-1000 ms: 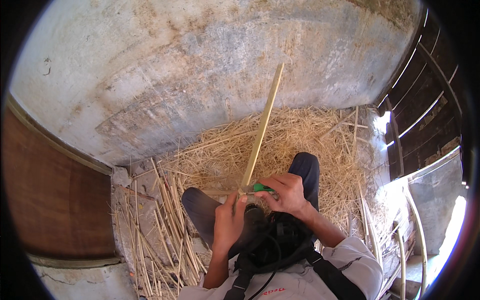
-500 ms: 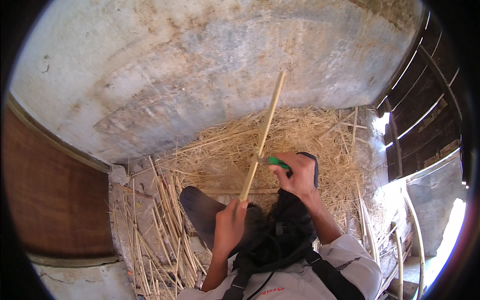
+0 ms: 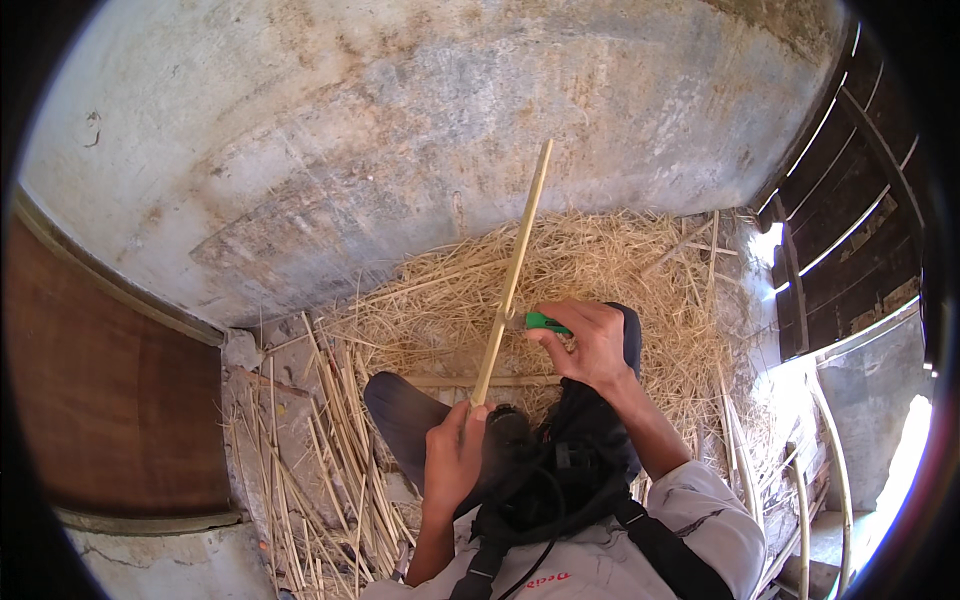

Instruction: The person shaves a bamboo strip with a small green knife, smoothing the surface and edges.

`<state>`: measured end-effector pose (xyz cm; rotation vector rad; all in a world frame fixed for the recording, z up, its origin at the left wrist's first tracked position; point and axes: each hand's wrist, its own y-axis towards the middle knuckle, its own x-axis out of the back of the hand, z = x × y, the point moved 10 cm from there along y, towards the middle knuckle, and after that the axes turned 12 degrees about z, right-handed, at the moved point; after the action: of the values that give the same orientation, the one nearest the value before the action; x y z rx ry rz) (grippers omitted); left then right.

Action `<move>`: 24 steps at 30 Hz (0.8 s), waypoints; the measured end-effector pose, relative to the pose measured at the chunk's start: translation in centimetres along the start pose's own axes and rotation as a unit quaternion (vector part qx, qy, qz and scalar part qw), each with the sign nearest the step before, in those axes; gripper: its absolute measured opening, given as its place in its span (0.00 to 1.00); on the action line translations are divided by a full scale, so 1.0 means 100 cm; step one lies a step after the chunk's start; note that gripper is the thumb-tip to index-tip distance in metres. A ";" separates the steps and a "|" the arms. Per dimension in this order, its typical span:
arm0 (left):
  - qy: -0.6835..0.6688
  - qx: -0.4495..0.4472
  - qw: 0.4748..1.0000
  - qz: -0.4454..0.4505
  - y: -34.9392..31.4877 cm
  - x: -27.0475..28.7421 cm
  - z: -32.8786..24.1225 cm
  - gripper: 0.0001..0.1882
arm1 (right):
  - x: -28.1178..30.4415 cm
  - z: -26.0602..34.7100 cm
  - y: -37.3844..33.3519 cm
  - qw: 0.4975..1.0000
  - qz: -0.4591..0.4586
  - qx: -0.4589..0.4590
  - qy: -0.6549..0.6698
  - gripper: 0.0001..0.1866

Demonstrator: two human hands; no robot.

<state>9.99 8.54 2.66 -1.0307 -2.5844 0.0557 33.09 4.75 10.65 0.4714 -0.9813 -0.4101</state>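
A long pale bamboo strip [image 3: 522, 250] slants up and away in front of me, its far end against the view of the wall. My left hand [image 3: 455, 450] is closed around its near end. My right hand [image 3: 588, 342] grips a green-handled utility knife [image 3: 545, 322]. The short blade of the knife meets the strip's right side, near a node partway along it. Most of the knife's handle is hidden inside the right hand's fingers.
Pale shavings [image 3: 620, 245] cover the floor along a stained wall [image 3: 400, 130]. Several bamboo sticks [image 3: 335, 460] lie at left, near a brown wooden panel [image 3: 110, 380]. Dark slatted boards [image 3: 850, 220] stand at right, with long poles [image 3: 835, 450] below. My bent knees [image 3: 400, 405] lie under the strip.
The strip's far end has swung a little to the left. Both hands have shifted slightly left, and the knife stays at the node with its green handle more level.
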 end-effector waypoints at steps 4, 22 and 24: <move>0.013 0.006 1.000 0.012 -0.004 -0.002 0.004 0.16 | 0.007 -0.026 0.005 0.999 -0.031 -0.041 0.001 0.14; 0.012 0.029 0.999 0.022 -0.016 -0.004 0.017 0.15 | 0.019 -0.079 0.031 0.994 -0.054 -0.099 0.008 0.14; 0.012 0.032 0.999 0.023 -0.017 -0.003 0.019 0.15 | 0.019 -0.087 0.034 0.992 -0.048 -0.115 0.002 0.14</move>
<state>8.44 7.22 1.06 -1.0619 -2.5200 0.1372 41.97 8.21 9.74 0.3113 -0.8963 -0.6020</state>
